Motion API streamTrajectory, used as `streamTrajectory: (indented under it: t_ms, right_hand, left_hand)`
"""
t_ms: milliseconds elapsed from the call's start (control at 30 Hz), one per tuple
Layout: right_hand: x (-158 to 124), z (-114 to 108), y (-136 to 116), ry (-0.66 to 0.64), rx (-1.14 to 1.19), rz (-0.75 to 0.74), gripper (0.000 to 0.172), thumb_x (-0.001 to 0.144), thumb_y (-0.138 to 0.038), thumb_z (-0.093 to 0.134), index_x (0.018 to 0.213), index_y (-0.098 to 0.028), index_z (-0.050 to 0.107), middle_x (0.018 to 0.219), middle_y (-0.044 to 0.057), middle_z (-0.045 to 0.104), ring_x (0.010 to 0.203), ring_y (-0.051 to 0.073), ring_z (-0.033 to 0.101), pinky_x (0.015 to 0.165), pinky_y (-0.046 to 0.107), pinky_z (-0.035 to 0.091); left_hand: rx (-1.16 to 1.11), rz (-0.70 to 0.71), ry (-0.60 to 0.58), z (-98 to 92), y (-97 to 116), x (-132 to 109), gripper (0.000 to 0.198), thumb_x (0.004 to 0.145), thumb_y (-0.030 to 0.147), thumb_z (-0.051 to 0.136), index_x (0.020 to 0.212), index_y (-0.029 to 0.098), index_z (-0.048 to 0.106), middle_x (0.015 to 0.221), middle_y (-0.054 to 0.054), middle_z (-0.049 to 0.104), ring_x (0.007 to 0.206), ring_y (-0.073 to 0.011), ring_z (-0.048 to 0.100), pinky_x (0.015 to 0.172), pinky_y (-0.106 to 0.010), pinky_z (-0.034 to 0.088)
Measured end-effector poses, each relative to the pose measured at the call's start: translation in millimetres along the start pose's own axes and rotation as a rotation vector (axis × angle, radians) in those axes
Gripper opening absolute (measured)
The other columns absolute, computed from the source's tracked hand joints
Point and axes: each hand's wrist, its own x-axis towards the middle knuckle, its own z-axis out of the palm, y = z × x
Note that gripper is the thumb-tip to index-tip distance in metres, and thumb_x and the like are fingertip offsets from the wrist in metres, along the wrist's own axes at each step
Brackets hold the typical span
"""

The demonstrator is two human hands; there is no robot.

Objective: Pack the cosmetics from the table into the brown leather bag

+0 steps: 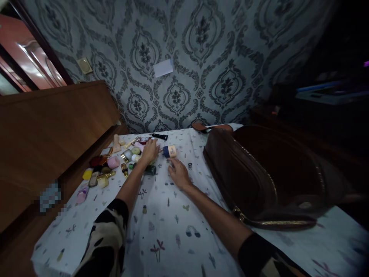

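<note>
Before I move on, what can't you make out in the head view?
All in the head view:
Left hand: hides whatever lies beneath it.
Blue-and-beige bottle: label too small and blurred to read.
Right hand: too blurred to tell whether it touches that bottle.
Brown bag: inside hidden by its own sides; far right end lost in shadow.
Sleeves: cut off by the bottom edge.

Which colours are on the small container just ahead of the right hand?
Dark blue and pale peach; the container shows best in the head view.
</note>
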Motion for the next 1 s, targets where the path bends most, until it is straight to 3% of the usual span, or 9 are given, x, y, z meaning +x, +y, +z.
streamTrajectory:
  t_ms: [167,333,467,600,633,733,867,1000]
  right_hand:
    - [-1,0,0,-0.059,0.006,-0.044,0.045,0.079,-0.01,0.054,0.121,-0.02,0.067,0.128,0.01,0.066,0.122,0.025,0.057,0.109,0.046,0.044]
    - [-1,0,2,-0.064,0.014,-0.038,0.053,0.08,-0.01,0.053,0.132,-0.017,0.061,0.141,0.014,0.057,0.133,0.026,0.051,0.115,0.049,0.038]
    - [-1,1,4,-0.059,0.02,-0.028,0.054,0.081,-0.009,0.052,0.133,-0.016,0.06,0.144,0.015,0.054,0.137,0.026,0.048,0.117,0.048,0.036]
    - [0,3,6,-0.053,0.025,-0.019,0.052,0.081,-0.009,0.052,0.132,-0.014,0.061,0.141,0.015,0.057,0.137,0.026,0.049,0.118,0.048,0.035]
    - [0,3,7,-0.05,0.027,-0.018,0.051,0.081,-0.009,0.052,0.132,-0.015,0.062,0.141,0.015,0.057,0.136,0.026,0.049,0.118,0.047,0.035]
    - [0,4,10,-0.036,0.036,-0.013,0.05,0.082,-0.01,0.052,0.13,-0.015,0.062,0.14,0.015,0.058,0.135,0.025,0.05,0.117,0.046,0.036]
    - [0,5,13,-0.013,0.051,-0.014,0.048,0.082,-0.011,0.053,0.129,-0.015,0.064,0.139,0.014,0.059,0.134,0.025,0.052,0.115,0.044,0.04]
    - [1,7,15,0.01,0.066,-0.028,0.048,0.081,-0.012,0.053,0.127,-0.015,0.065,0.138,0.014,0.06,0.132,0.025,0.053,0.113,0.044,0.042]
  left_hand:
    - [-0.026,-0.021,-0.065,13.8,9,14,0.049,0.101,0.041,0.038,0.145,0.021,0.041,0.149,-0.016,0.046,0.137,-0.0295,0.044,0.109,-0.044,0.037]
    - [0.028,-0.074,-0.058,-4.4,12,6,0.046,0.103,0.047,0.028,0.128,0.02,0.056,0.125,-0.017,0.063,0.119,-0.031,0.06,0.098,-0.046,0.043]
    - [0.083,-0.063,-0.028,-22.3,20,-22,0.042,0.102,0.044,0.031,0.12,0.017,0.058,0.113,-0.017,0.068,0.113,-0.0319,0.062,0.099,-0.047,0.041]
    - [0.121,0.065,-0.024,-19.3,28,-70,0.037,0.1,0.046,0.039,0.121,0.023,0.057,0.119,-0.013,0.066,0.118,-0.0317,0.056,0.103,-0.048,0.038]
    - [0.166,0.137,-0.025,-16.4,27,-80,0.034,0.1,0.041,0.039,0.123,0.023,0.056,0.119,-0.013,0.065,0.119,-0.0319,0.055,0.104,-0.049,0.037]
    - [0.21,0.17,-0.027,-9.1,15,-98,0.037,0.097,0.021,0.037,0.13,0.022,0.054,0.125,-0.015,0.062,0.125,-0.0333,0.05,0.109,-0.056,0.03]
    - [0.195,0.081,-0.016,-8.5,-5,-91,0.047,0.095,0.017,0.034,0.141,0.017,0.045,0.142,-0.02,0.05,0.138,-0.0364,0.037,0.113,-0.065,0.021]
    - [0.131,0.05,-0.046,-7.5,-6,-65,0.051,0.096,0.025,0.038,0.146,0.016,0.037,0.15,-0.02,0.043,0.142,-0.0354,0.035,0.113,-0.065,0.025]
